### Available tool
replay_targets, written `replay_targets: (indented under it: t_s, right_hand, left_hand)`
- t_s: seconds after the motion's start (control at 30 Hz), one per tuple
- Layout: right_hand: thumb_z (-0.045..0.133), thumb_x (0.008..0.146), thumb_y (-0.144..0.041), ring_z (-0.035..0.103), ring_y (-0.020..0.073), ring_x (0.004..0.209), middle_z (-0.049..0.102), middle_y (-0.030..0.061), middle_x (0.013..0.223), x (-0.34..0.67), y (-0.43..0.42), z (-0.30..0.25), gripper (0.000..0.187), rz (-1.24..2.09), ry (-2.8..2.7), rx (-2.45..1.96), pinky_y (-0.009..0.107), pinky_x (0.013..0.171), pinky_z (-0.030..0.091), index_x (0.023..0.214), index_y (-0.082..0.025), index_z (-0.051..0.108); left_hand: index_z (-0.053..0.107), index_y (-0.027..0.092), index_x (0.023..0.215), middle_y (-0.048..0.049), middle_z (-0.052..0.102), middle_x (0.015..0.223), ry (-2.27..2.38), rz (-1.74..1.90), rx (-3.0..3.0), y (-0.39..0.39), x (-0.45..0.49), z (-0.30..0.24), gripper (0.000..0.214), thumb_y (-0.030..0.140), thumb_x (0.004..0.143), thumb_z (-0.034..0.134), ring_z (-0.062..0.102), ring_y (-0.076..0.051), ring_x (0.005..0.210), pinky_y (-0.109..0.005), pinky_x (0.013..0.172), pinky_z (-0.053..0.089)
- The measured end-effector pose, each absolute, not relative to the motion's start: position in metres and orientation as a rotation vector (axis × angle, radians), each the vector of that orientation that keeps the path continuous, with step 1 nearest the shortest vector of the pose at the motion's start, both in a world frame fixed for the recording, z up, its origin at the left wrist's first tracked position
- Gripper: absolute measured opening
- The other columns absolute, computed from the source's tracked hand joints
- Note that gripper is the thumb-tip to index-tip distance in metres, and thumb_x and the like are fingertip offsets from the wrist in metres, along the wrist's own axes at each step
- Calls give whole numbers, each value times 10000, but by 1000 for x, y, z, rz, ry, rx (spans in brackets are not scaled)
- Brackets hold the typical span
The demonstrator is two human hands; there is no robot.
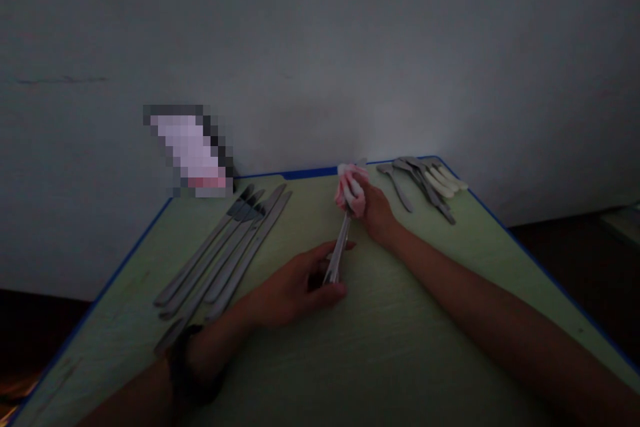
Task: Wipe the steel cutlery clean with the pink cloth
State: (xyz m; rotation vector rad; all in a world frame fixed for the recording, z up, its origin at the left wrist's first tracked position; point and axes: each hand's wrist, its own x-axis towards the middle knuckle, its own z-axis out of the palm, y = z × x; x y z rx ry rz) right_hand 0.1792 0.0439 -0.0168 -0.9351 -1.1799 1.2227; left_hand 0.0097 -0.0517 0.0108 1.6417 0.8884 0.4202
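My left hand [305, 283] is closed around the near end of a long, shiny metal piece of cutlery [340, 247], thumb and fingers on either side of its handle. Farther up, my right hand [375, 210] presses a crumpled pink-and-white cloth [350, 190] around the far part of the same piece. A flat grey tip pokes out just beyond the cloth. The wrapped part is hidden, so its exact kind does not show. Both hands are over the middle of the table [370, 360].
Several long metal knives [235, 253] lie side by side at the left, close to my left forearm. Several spoons [415, 177], some with pale handles, rest at the back right. A blurred-out upright object [190, 150] leans on the wall [320, 60] behind the table.
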Motion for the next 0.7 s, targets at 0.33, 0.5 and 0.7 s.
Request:
replay_targets:
  t_s: [0.33, 0.5, 0.7]
  right_hand:
    - [354, 829, -559, 536, 131, 613, 598, 47, 691, 178, 43, -12, 460, 1158, -1290, -933, 244, 552, 417, 761, -183, 610]
    - [396, 811, -562, 531, 134, 614, 609, 62, 702, 180, 40, -9, 449, 1154, -1300, -974, 247, 549, 420, 729, -170, 599]
    - [378, 825, -548, 523, 130, 615, 586, 41, 662, 180, 41, -10, 443, 1166, -1376, -919, 242, 570, 422, 722, -175, 595]
  left_hand:
    - [500, 195, 1226, 7, 655, 746, 939, 435, 1629, -47, 12, 4, 413, 344, 841, 522, 529, -88, 576, -168, 484, 372]
    - [612, 163, 969, 2, 646, 690, 1132, 559, 1581, -45, 15, -1, 334, 412, 887, 405, 449, -54, 389, -158, 363, 349]
    - [624, 160, 711, 30, 589, 564, 1244, 546, 1719, -47, 18, 5, 326, 397, 864, 460, 445, -48, 377, -145, 369, 338]
